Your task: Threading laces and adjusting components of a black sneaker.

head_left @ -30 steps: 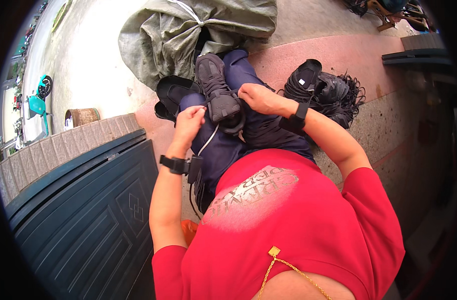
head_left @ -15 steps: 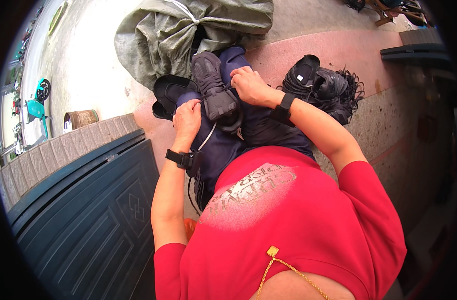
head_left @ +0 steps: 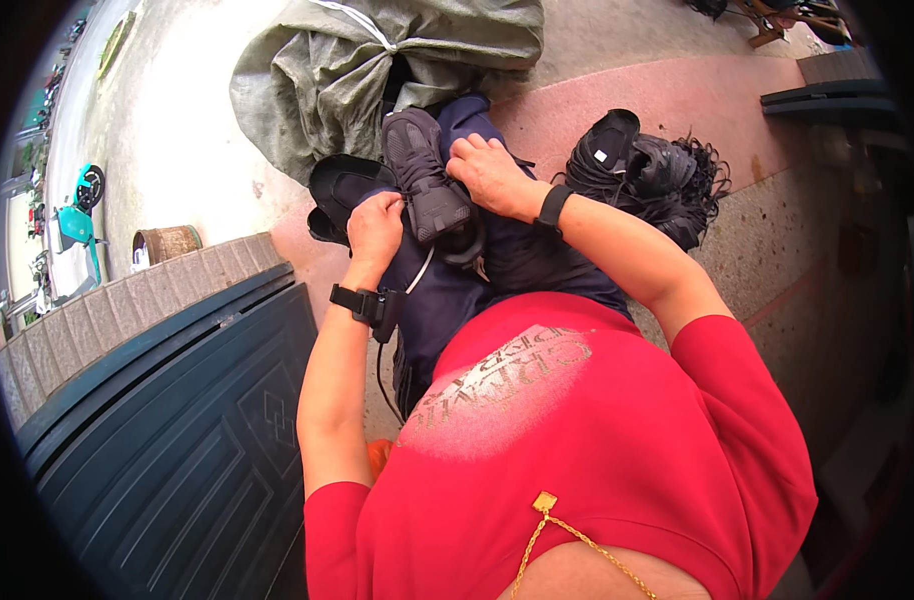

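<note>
A black sneaker (head_left: 427, 180) rests on my lap, on dark blue trousers (head_left: 447, 290), toe pointing away from me. My left hand (head_left: 375, 228) grips its left side near the laces, and a thin white cord runs down from there. My right hand (head_left: 487, 172) presses on the shoe's right side by the tongue. Both wrists carry black bands. A second black shoe (head_left: 339, 190) lies on the ground just left of my knee.
A pile of black shoes and tangled laces (head_left: 647, 170) sits on the pink paving to my right. A grey-green sack (head_left: 377, 70) tied with white cord lies ahead. A dark green gate (head_left: 177, 440) and a brick ledge (head_left: 147, 300) stand on my left.
Both hands have shifted slightly on the sneaker; the left hand has moved up closer to the laces. The shoe stays on my lap.
</note>
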Demonstrator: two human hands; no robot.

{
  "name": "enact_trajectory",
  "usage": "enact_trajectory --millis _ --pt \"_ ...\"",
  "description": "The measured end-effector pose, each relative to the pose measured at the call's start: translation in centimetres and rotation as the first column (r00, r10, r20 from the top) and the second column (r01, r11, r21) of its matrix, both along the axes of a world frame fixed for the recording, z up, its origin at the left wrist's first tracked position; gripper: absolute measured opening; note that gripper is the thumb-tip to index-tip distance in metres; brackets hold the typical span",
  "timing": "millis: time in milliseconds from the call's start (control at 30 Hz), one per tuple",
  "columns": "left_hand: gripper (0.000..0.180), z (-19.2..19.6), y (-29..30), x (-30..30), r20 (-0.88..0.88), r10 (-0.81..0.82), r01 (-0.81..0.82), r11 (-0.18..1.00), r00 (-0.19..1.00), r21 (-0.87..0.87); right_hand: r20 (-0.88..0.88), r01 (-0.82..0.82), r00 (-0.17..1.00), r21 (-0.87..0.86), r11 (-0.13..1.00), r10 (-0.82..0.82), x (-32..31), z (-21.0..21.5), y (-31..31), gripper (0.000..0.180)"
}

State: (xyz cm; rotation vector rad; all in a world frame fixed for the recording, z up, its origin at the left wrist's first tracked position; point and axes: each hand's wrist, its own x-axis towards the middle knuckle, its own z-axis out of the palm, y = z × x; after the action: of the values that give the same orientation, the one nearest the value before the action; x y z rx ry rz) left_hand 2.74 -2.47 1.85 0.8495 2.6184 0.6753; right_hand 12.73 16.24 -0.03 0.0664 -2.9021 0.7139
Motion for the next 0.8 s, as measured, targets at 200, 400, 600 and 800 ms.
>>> enact_trajectory --millis 200,400,600,800 --pt "0.020 -0.5 0.1 0.3 0.170 0.129 -0.132 0.991 0.977 0.004 0.035 0.105 0.994 0.026 0.994 -0.105 0.5 -0.2 -0.4 0.011" --pt "0.023 0.1 0.3 1.6 -0.154 0.088 -0.101 0.992 0.984 -0.074 0.171 0.191 0.967 0.007 0.982 -0.189 1.2 1.6 -1.2 0.026" --pt "0.031 1.0 0.1 3.9 -0.333 -0.053 0.016 0.994 0.941 -0.112 0.327 0.195 0.929 -0.030 0.980 -0.175 0.8 0.7 -0.5 0.027" --pt "0.025 0.9 -0.3 2.7 -0.179 -0.085 0.049 0.979 0.980 -0.197 0.370 0.216 0.914 -0.103 0.971 -0.164 0.4 -0.1 -0.7 0.021"
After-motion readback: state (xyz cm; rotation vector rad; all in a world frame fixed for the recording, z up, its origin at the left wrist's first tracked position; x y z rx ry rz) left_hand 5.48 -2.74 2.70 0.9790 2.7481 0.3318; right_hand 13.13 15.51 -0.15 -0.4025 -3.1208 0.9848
